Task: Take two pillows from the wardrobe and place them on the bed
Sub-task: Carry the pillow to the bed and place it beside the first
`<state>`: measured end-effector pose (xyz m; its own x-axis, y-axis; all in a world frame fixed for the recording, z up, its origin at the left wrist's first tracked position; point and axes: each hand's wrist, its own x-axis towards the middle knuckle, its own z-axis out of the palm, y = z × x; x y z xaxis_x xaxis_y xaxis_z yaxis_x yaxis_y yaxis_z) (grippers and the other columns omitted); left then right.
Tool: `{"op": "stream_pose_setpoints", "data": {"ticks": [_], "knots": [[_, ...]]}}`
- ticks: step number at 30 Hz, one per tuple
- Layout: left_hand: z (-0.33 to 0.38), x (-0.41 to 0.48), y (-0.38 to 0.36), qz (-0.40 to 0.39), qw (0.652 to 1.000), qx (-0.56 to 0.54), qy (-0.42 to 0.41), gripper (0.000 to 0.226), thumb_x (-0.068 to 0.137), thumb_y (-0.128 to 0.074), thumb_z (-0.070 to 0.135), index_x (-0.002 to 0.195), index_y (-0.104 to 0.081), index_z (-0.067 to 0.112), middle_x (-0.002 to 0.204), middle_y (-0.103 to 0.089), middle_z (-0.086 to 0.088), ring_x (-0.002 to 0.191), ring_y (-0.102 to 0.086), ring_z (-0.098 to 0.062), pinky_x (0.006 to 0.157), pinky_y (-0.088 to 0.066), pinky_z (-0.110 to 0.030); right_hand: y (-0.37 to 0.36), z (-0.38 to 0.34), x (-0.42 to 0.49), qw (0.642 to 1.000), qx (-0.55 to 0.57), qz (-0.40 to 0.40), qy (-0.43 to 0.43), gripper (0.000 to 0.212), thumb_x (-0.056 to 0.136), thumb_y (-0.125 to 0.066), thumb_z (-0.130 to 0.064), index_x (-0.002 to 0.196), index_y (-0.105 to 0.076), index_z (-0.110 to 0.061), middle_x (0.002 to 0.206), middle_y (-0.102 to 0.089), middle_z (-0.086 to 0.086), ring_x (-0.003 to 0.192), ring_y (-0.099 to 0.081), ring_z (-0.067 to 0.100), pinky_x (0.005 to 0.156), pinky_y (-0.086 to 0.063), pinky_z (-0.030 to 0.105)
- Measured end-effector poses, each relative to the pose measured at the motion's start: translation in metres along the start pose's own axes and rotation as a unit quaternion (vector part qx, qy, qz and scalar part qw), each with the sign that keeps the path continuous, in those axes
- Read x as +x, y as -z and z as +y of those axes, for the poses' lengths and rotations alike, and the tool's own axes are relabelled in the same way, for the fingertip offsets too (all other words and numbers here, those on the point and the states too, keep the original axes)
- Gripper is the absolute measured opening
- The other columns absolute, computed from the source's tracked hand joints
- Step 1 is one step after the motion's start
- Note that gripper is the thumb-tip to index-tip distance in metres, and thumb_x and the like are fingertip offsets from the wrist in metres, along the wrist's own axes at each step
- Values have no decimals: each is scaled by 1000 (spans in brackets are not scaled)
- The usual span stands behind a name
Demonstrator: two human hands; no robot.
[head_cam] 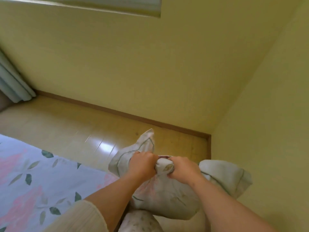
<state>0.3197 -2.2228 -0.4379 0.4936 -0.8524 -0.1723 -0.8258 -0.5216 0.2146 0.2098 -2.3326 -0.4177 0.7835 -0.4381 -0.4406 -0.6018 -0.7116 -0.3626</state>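
A pale pillow (168, 196) with a faint leaf print hangs in the air in front of me, above the floor. My left hand (142, 164) and my right hand (182, 169) both grip its bunched upper edge, side by side. A second pale pillow (140, 220) shows just below it at the bottom edge, partly hidden by my arms. The bed (33, 178), covered in a light blue sheet with pink flowers and green leaves, lies at the lower left. The wardrobe is out of view.
Glossy wooden floor (93, 131) runs between the bed and a yellow wall (133, 64) with a brown skirting board. A second yellow wall (267, 114) closes the right side. A pale curtain (11, 84) hangs at the left. A white beam (117, 5) crosses the top.
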Motion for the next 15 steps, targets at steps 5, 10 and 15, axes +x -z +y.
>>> {"op": "stream_pose_setpoints", "data": {"ticks": [5, 10, 15], "knots": [[-44, 85, 12, -2, 999, -12, 47, 20, 78, -59, 32, 98, -64, 27, 89, -69, -1, 83, -64, -24, 78, -39, -30, 40, -10, 104, 999, -37, -24, 28, 36, 75, -61, -32, 111, -60, -34, 112, -69, -2, 103, -63, 24, 68, -41, 28], [-99, 170, 32, -15, 996, -37, 85, 20, 79, -56, 27, 97, -63, 24, 92, -68, -3, 87, -63, -26, 69, -32, -28, 80, -36, 212, 995, -72, -66, 35, 37, 73, -62, -32, 110, -59, -33, 112, -69, -1, 104, -63, 25, 69, -41, 28], [-160, 235, 72, -6, 989, -51, 142, 19, 78, -54, 24, 95, -62, 23, 94, -67, -6, 88, -61, -30, 65, -34, -31, 125, -82, 304, 989, -104, -77, 73, 42, 74, -60, -29, 116, -57, -33, 113, -68, -1, 105, -61, 25, 70, -42, 28]]}}
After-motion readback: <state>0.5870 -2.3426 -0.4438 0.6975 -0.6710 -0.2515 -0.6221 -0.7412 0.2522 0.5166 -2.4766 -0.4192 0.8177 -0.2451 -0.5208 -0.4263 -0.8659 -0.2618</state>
